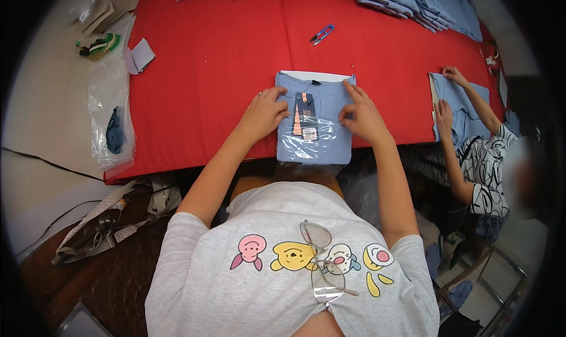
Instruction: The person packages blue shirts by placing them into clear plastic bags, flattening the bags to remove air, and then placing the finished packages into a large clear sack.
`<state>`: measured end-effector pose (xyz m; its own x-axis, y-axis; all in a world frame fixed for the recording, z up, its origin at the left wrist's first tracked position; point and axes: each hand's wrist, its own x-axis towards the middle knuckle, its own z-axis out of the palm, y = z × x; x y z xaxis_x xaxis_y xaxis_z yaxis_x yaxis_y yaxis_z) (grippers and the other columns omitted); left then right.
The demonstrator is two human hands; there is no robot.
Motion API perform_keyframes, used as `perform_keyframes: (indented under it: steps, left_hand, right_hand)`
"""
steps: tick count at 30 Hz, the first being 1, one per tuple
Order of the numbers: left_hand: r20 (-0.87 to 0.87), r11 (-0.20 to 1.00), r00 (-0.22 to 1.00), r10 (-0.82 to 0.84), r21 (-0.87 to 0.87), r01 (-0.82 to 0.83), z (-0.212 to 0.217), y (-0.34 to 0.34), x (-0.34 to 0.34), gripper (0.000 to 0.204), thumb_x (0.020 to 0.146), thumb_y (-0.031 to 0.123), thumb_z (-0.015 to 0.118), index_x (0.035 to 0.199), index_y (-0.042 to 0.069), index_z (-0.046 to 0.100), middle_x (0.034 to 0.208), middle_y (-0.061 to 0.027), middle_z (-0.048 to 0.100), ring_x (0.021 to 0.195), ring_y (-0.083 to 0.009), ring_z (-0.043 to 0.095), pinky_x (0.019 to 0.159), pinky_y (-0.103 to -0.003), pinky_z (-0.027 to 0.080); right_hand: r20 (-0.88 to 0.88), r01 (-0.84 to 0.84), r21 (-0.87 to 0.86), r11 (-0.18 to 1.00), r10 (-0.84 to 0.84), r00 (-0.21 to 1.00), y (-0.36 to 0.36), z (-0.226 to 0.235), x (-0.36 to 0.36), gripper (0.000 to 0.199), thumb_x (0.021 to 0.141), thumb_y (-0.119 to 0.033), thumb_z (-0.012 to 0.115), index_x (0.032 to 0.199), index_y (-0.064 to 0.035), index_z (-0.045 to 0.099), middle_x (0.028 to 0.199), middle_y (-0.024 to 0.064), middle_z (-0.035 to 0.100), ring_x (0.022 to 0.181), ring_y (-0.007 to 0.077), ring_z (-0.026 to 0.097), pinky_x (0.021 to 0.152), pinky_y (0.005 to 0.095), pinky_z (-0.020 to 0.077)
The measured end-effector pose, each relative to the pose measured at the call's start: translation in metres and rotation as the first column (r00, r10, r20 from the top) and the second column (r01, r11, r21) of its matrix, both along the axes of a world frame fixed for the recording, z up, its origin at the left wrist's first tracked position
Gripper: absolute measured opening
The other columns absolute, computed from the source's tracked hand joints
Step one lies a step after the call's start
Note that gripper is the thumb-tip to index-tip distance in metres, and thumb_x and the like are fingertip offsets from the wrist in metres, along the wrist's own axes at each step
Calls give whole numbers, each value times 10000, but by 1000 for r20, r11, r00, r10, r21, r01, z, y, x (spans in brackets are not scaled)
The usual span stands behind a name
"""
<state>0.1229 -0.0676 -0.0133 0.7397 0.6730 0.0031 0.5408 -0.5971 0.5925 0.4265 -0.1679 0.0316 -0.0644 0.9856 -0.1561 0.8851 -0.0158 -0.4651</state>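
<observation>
A folded light-blue shirt (327, 104) lies at the table's near edge in front of me. White card (315, 75) shows along its far edge, and dark and orange hang tags (305, 116) rest on its front. Shiny clear plastic bag (300, 148) covers the near part of the shirt. My left hand (266, 113) is closed at the left edge, fingers curled against shirt and bag. At the right edge, my right hand (365, 118) pinches the bag with thumb and curled fingers, its index finger stretched toward the far right corner. The exact grip of the left fingertips is partly hidden.
Blue thread snips (322, 35) lie beyond the shirt on the red-covered table (218, 54). Stacked blue shirts (413, 4) sit at the far right. A co-worker's hands (445, 107) handle another shirt at right. Plastic bags (103, 101) lie at left.
</observation>
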Motion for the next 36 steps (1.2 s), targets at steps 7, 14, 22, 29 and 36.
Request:
perform_keyframes:
  steps: [7,14,22,29,36]
  left_hand:
    - [-254,986,953,-165,-40,160,20,43,23,179,808,288,837,770,140,744,1721,-143,287,1614,-395,140,1277,-649,20]
    - [-293,973,938,-186,-185,135,31,63,35,169,821,272,833,750,149,741,1678,-92,376,1586,-342,233,1294,-599,5]
    - [-207,992,971,-123,15,129,21,60,37,170,853,240,813,824,107,711,1587,-91,486,1537,-329,334,1298,-586,93]
    - [133,978,988,-72,202,44,27,1,12,161,904,187,767,927,64,666,1319,-70,646,1163,-309,618,1059,-467,455]
    - [188,839,924,334,-506,-200,28,-42,27,195,933,119,749,1100,27,704,963,-92,727,853,-218,686,800,-348,544]
  right_hand:
    - [134,-80,-210,974,110,985,38,12,4,154,622,-87,860,757,-141,810,1729,101,297,1603,363,222,1232,469,347]
    - [-25,-52,-312,949,47,999,53,2,18,150,632,-79,835,769,-127,798,1718,123,314,1558,362,313,1170,446,426]
    - [-55,-120,-208,971,111,992,57,-2,32,138,662,-72,785,792,-115,776,1661,158,414,1435,375,469,1108,432,478]
    - [-241,143,-14,990,-142,960,38,19,3,369,773,-11,792,1121,-130,772,1350,118,621,1307,297,574,989,392,535]
    - [-258,-195,-114,974,160,953,58,0,-51,445,801,18,771,1216,-144,756,1258,83,588,1143,248,657,941,369,559]
